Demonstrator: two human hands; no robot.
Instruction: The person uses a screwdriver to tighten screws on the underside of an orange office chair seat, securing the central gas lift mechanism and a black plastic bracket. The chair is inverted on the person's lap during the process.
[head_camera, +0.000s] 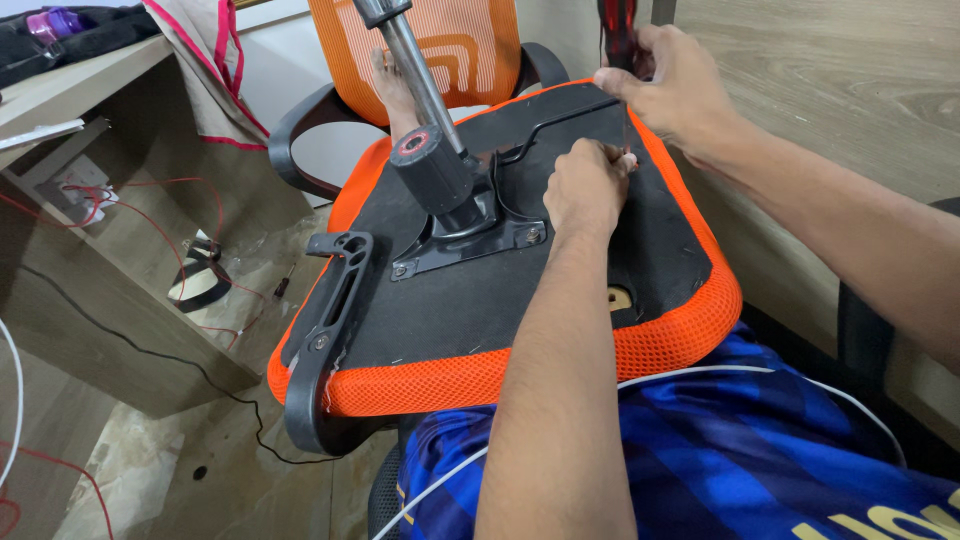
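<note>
Blue striped fabric of the person's shirt (700, 440) fills the bottom of the view, crossed by a thin white cable (680, 377). From there the left forearm runs straight up to the left hand (585, 188), which is curled closed with its fingertips pinched at a spot on the black underside of the chair seat (480, 300). The right arm comes in from the right edge; the right hand (670, 85) is wrapped tight around the dark handle of a screwdriver (618, 35), whose thin shaft points down to the left hand's fingertips. The seat lies upside down across the person's lap, edged in orange mesh, with a black armrest (325, 340) at its left side and the metal gas-lift column (420, 80) rising from a bolted plate (470, 235). A bare foot (395, 95) rests behind the column, against an orange chair back (470, 50). Left of the seat stands a wooden desk (90, 250) trailing red wires (150, 190), on a marbled tile floor (150, 470). A wood-grain panel (830, 80) stands at the right.
</note>
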